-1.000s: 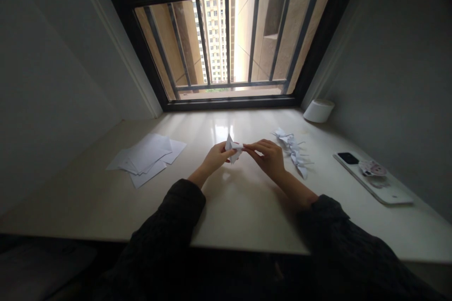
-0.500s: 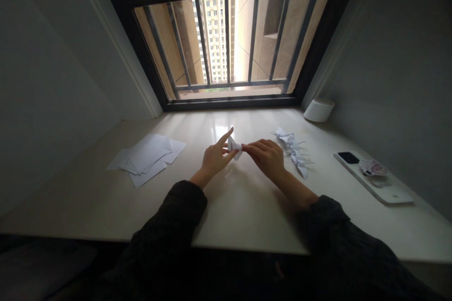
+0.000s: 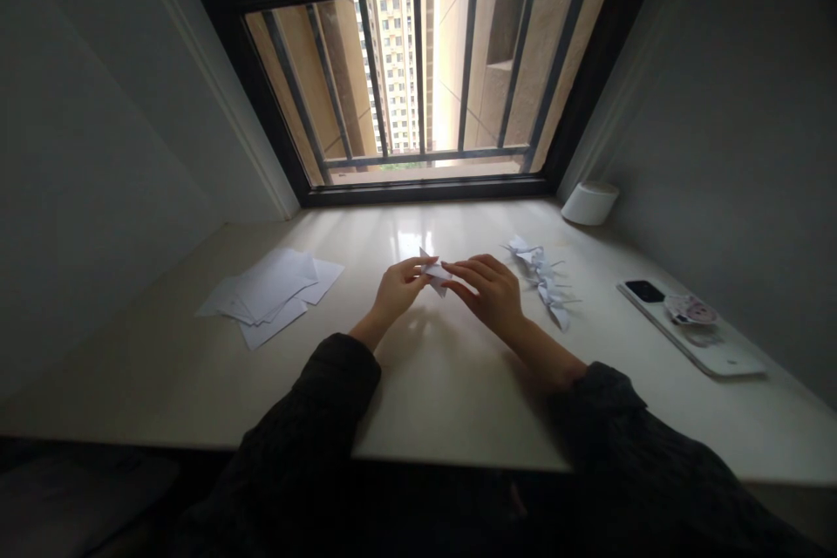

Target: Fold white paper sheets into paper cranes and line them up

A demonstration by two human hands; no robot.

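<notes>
A small folded white paper figure is held just above the pale desk, in the middle of the view. My left hand pinches its left side with thumb and fingertips. My right hand grips its right side, fingers curled over the paper. Both forearms are in dark sleeves and reach in from the bottom edge.
A loose stack of white paper sheets lies to the left. Several finished folded paper figures lie to the right of my hands. A white phone with a sticker rests at far right, a white round container by the barred window.
My left index finger, stretched up half a second ago, has closed back onto the paper. The figure sits slightly lower and flatter between my hands.
</notes>
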